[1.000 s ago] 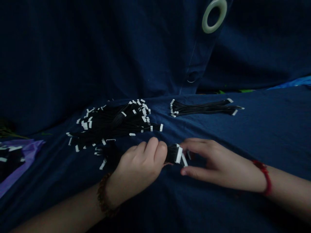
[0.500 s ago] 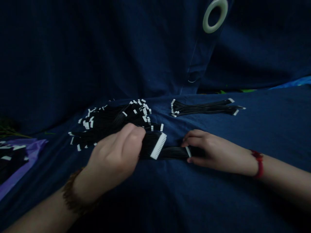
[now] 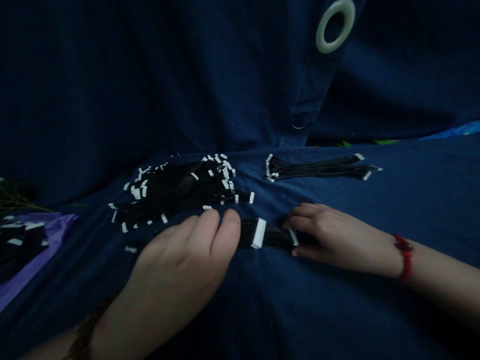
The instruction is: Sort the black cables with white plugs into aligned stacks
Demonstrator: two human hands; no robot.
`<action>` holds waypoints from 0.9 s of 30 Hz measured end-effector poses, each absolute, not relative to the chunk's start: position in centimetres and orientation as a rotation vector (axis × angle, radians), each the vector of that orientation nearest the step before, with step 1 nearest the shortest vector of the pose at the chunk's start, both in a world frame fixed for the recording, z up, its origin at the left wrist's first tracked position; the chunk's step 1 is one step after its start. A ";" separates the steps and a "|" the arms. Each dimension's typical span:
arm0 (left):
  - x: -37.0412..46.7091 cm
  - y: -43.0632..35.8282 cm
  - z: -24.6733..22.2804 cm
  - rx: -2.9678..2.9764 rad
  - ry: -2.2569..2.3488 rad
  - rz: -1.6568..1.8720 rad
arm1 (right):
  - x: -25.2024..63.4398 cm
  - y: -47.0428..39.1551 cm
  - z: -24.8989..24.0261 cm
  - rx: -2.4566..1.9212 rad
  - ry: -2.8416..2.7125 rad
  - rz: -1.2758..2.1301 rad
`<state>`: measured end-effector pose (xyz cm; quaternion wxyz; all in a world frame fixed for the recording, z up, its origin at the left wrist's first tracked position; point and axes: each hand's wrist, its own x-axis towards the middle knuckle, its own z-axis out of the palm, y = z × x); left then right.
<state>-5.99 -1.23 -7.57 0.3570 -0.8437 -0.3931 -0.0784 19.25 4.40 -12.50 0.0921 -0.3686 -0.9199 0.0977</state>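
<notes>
My left hand (image 3: 191,255) is closed around a black wire harness whose white connector (image 3: 259,233) sticks out to the right of the fingers. Under and beyond that connector, more black wires (image 3: 275,236) run right to another white connector (image 3: 293,237). There the thumb and fingers of my right hand (image 3: 315,231) rest on either side of this end, curled about it. Behind my left hand lies a heap of black wire harnesses (image 3: 180,185) with white connectors at both ends. Part of the held harness is hidden by my left hand.
A smaller bundle of harnesses (image 3: 318,166) lies at the back right on the dark blue cloth (image 3: 375,210). At the far left, a purple bag (image 3: 62,227) holds more harnesses. A pale ring (image 3: 335,26) is on the hanging cloth behind.
My left hand has come lower and to the right with its harness, whose connector now sits closer to my right hand. The right hand has barely moved.
</notes>
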 end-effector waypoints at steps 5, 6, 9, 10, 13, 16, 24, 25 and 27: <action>-4.2 -0.6 -10.7 -2.355 -0.955 -0.143 | 19.0 4.3 -12.3 -1.105 -2.776 0.270; -3.9 -0.2 -11.4 -2.380 -0.931 -0.140 | 19.0 4.3 -12.3 -1.110 -2.783 0.279; -3.1 1.2 -13.3 -2.437 -0.941 -0.178 | 19.0 4.2 -12.3 -1.123 -2.786 0.302; -2.9 1.6 -13.8 -2.455 -0.978 -0.196 | 19.0 4.2 -12.4 -1.117 -2.791 0.298; -2.5 2.3 -14.8 -2.503 -1.063 -0.267 | 19.2 4.3 -12.6 -1.080 -2.785 0.216; -2.5 2.3 -15.1 -2.526 -1.010 -0.363 | 19.1 4.1 -12.7 -1.010 -2.689 0.132; -2.8 0.9 -13.8 -2.435 -0.897 -0.414 | 17.4 1.4 -13.0 -0.814 -2.417 0.327; -3.1 0.7 -13.5 -2.423 -0.905 -0.386 | 17.3 1.2 -12.8 -0.805 -2.398 0.321; -3.9 0.7 -12.9 -2.398 -0.968 -0.319 | 17.4 1.2 -12.3 -0.813 -2.364 0.335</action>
